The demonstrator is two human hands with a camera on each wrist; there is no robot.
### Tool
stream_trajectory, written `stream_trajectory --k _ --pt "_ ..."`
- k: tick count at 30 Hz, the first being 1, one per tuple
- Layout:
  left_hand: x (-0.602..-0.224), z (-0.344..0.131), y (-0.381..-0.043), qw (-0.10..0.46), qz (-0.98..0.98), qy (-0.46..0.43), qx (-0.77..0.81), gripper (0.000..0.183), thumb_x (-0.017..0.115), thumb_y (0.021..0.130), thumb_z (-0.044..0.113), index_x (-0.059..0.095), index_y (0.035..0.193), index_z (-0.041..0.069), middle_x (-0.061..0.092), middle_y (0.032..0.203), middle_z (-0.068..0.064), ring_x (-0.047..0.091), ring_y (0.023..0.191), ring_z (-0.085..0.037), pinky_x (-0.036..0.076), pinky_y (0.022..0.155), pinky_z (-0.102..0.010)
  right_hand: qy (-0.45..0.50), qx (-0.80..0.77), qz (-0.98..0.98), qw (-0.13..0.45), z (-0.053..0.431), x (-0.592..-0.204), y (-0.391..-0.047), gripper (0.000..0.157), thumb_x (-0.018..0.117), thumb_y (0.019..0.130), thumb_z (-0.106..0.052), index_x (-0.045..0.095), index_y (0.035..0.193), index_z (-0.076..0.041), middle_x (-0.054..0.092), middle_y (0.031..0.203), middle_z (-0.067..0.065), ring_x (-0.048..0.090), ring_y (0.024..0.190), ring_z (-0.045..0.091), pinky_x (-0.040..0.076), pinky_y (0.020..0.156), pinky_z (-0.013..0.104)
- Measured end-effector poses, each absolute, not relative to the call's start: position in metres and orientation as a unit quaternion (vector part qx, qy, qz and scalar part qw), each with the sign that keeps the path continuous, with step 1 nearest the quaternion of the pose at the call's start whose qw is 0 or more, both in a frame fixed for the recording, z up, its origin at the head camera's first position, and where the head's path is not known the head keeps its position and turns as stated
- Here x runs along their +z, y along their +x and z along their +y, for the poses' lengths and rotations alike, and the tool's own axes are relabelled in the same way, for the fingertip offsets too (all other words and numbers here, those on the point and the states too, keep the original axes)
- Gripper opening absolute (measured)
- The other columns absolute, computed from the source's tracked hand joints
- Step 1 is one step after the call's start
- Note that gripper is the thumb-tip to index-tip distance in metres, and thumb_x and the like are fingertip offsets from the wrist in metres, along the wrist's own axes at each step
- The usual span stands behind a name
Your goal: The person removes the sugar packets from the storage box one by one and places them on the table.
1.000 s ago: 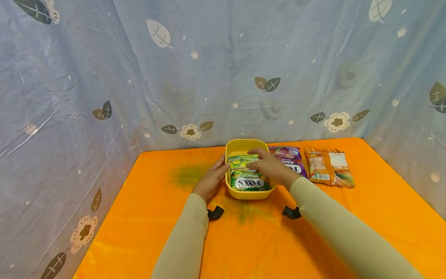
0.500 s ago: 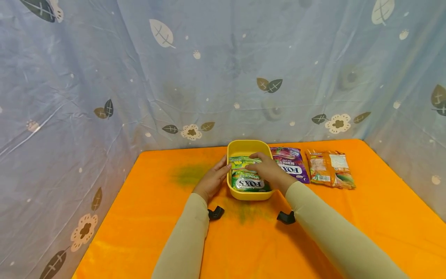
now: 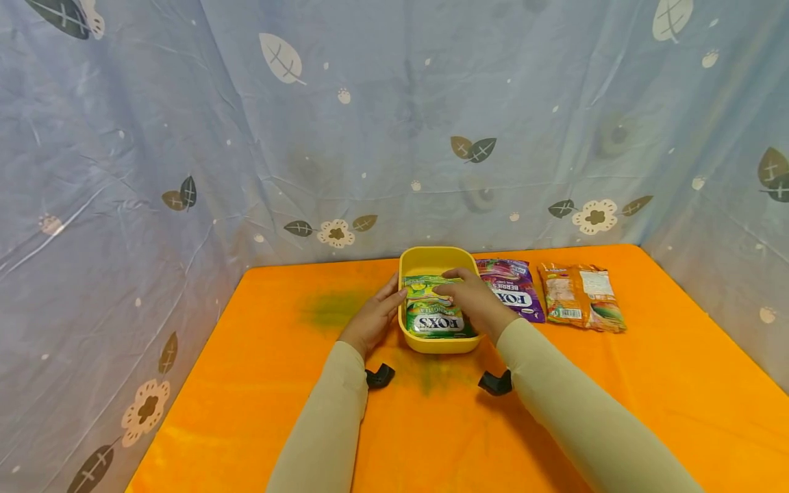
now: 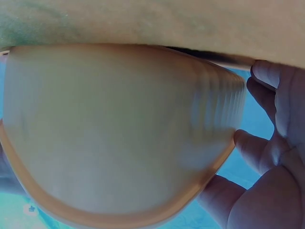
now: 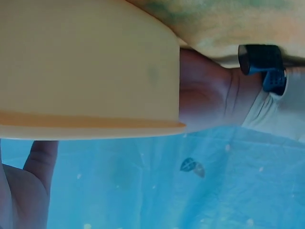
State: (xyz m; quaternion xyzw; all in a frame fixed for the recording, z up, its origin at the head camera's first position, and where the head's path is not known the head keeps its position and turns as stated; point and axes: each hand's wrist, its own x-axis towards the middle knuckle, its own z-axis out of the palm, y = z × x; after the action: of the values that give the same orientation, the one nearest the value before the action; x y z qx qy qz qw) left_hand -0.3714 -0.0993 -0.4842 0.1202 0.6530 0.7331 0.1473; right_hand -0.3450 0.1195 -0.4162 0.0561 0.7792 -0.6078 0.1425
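Observation:
A yellow plastic basket (image 3: 440, 346) stands on the orange cloth in the head view. Inside it a green FOX'S candy packet (image 3: 431, 323), marked Spring Tea, lies flat in the near part. My left hand (image 3: 374, 316) rests along the basket's left wall, its thumb at the rim. In the left wrist view, the fingertips (image 4: 250, 145) of that hand touch the basket wall (image 4: 109, 129) from outside. My right hand (image 3: 477, 298) reaches over the right rim, thumb and fingers extended onto the green packet. Basket wall (image 5: 90, 62) hides most of these fingers in the right wrist view.
Right of the basket lies a purple FOX'S Berries packet (image 3: 513, 291), partly behind the basket and right hand. Beyond it is an orange packet (image 3: 582, 298). A patterned blue curtain (image 3: 394, 171) rises along the table's back and sides.
My right forearm has swung slightly left, and the green packet has shifted and turned a little inside the basket. The left hand stays beside the basket.

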Motion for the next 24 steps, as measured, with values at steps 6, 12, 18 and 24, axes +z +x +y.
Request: stream_trajectory --k 6,12,18,24 --pt "-0.484 -0.100 -0.371 0.144 0.656 0.120 0.731 0.060 0.056 0.098 0.030 0.028 0.152 0.028 0.025 0.154 0.007 0.026 0.136 -0.008 0.024 0.110 -0.035 0.086 -0.644 0.742 0.164 0.122 -0.415 -0.346 0.059 0.068 0.088 -0.031 0.042 0.140 -0.018 0.031 0.146 0.010 0.033 0.131 0.033 0.029 0.104 0.057" --pt "-0.482 -0.100 -0.370 0.145 0.659 0.118 0.729 0.061 0.056 0.098 0.032 0.028 0.152 0.029 0.023 0.155 0.006 0.025 0.137 -0.009 0.023 0.110 -0.036 0.077 -0.656 0.731 0.173 0.123 -0.417 -0.348 0.059 0.067 0.090 -0.028 0.040 0.140 -0.015 0.031 0.147 0.010 0.028 0.134 0.035 0.028 0.105 0.055" --pt "-0.481 -0.100 -0.370 0.150 0.657 0.122 0.729 0.060 0.055 0.098 0.033 0.029 0.152 0.031 0.025 0.155 0.006 0.028 0.136 -0.008 0.024 0.110 -0.035 0.052 -0.650 0.733 0.192 0.122 -0.422 -0.351 0.050 0.067 0.090 -0.028 0.050 0.135 -0.012 0.041 0.138 0.010 0.038 0.124 0.035 0.035 0.102 0.049" --pt "-0.481 -0.100 -0.370 0.160 0.655 0.121 0.729 0.060 0.054 0.099 0.033 0.026 0.152 0.031 0.023 0.155 0.007 0.029 0.134 -0.005 0.024 0.110 -0.033 0.022 -0.613 0.764 0.202 0.117 -0.425 -0.350 0.047 0.071 0.087 -0.029 0.057 0.130 -0.019 0.041 0.140 0.007 0.039 0.123 0.032 0.030 0.104 0.052"
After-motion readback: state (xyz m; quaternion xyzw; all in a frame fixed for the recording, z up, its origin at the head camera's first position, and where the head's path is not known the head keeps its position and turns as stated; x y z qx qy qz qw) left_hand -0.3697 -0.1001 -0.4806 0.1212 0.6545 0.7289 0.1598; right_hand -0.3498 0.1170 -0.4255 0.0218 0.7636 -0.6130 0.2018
